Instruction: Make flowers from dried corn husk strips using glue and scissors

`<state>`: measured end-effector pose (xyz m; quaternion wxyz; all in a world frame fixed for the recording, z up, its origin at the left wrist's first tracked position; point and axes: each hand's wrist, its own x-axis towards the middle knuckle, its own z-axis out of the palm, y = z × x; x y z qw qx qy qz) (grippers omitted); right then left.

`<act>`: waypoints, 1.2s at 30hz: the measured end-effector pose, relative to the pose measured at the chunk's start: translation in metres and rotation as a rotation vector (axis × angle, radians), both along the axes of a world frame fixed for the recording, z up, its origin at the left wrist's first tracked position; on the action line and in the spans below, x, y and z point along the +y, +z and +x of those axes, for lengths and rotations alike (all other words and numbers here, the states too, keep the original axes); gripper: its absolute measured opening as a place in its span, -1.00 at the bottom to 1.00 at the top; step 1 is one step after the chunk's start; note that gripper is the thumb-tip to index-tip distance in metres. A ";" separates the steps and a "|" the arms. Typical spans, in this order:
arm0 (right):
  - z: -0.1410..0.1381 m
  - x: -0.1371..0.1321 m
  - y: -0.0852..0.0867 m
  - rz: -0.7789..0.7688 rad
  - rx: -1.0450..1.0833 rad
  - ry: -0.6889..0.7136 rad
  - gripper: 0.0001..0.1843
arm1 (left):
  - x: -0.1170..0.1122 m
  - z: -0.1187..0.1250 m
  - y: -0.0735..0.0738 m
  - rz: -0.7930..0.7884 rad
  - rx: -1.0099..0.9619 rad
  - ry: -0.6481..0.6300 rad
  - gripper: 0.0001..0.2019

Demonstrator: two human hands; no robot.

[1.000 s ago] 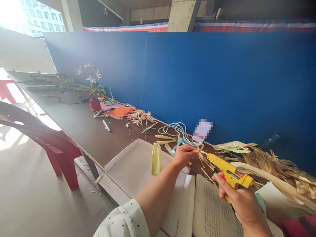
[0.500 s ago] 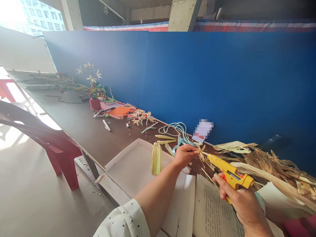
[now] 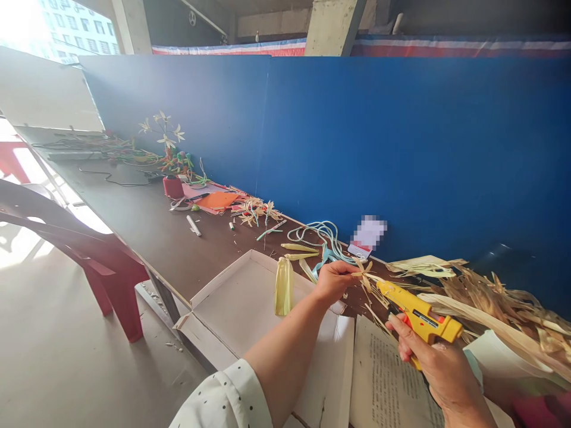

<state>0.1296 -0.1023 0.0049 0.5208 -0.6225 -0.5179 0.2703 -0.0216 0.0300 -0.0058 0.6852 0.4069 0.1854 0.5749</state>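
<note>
Between the fingertips of my left hand is a small pale corn-husk flower, its petals spread. My right hand grips a yellow hot glue gun by its handle. The gun's nozzle points left at the flower's middle, very close to it; whether they touch I cannot tell. Below my left hand lies an open white cardboard box lid, with a folded yellow-green husk over its far edge. A printed sheet lies under the glue gun.
Dried corn husks pile up at the right, beside a white tub. Pale blue cord lies against the blue partition. Farther left are finished husk flowers, orange paper and a red thread spool. A red chair stands at the table's left edge.
The glue gun and my right hand have shifted very slightly right, leaving the nozzle a touch farther from the flower. My left hand is almost still.
</note>
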 end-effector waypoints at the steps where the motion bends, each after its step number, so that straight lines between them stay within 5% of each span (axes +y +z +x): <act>1: 0.000 0.000 0.000 -0.003 -0.002 -0.005 -0.63 | 0.000 0.000 0.000 0.001 0.000 -0.001 -0.62; 36: -0.011 -0.003 0.013 0.019 -0.041 -0.024 -0.55 | -0.004 -0.004 0.008 -0.003 0.045 0.025 -0.61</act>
